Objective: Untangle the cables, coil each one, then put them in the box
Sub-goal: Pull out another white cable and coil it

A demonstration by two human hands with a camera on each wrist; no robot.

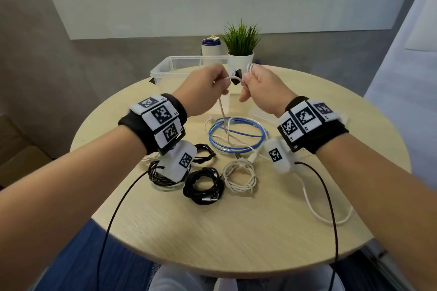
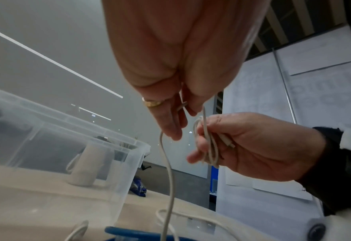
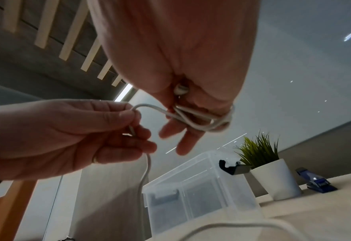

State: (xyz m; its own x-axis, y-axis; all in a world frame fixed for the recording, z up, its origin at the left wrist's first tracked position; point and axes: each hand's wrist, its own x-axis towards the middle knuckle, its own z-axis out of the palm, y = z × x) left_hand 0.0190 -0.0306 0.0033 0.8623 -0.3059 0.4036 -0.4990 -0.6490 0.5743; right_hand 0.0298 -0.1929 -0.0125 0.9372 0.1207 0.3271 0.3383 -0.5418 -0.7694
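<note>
Right hand (image 1: 260,88) holds loops of a white cable (image 3: 201,122) wound round its fingers. Left hand (image 1: 205,87) pinches the same cable's free run, which hangs down to the round table (image 1: 260,231). Both hands are raised just in front of the clear box (image 1: 165,71). Nearer than the box lie a blue coil (image 1: 236,134), black coils (image 1: 203,184) and a white coil (image 1: 240,176).

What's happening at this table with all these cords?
A person is winding a white cable into loops around the fingers of the right hand, while the left hand feeds it. Several coiled cables, black, white and blue, lie on the round table. The clear plastic box behind appears empty.
</note>
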